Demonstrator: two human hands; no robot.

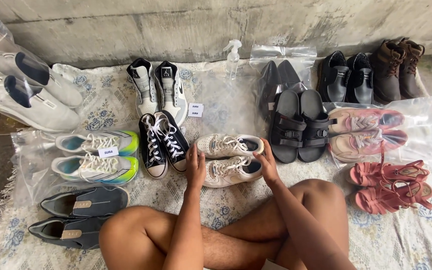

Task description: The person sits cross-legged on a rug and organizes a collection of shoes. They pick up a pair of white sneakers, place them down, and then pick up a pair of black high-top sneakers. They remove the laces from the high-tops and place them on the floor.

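Observation:
A pair of white low sneakers (228, 159) lies on its sides on the patterned cloth (401, 235) just beyond my crossed legs. My left hand (195, 167) rests against the toe end of the nearer sneaker. My right hand (267, 162) grips the heel end of the same pair, thumb over the heel. Both hands hold the pair between them.
Around it lie black-and-white high-tops (162, 143), grey high-tops (158, 90), black sandals (301, 125), pink sneakers in a clear bag (366, 131), red sandals (391, 186), bagged green-white runners (98, 155), dark slip-ons (78, 215), black shoes (346, 77), brown boots (396, 67), a spray bottle (232, 57) by the wall.

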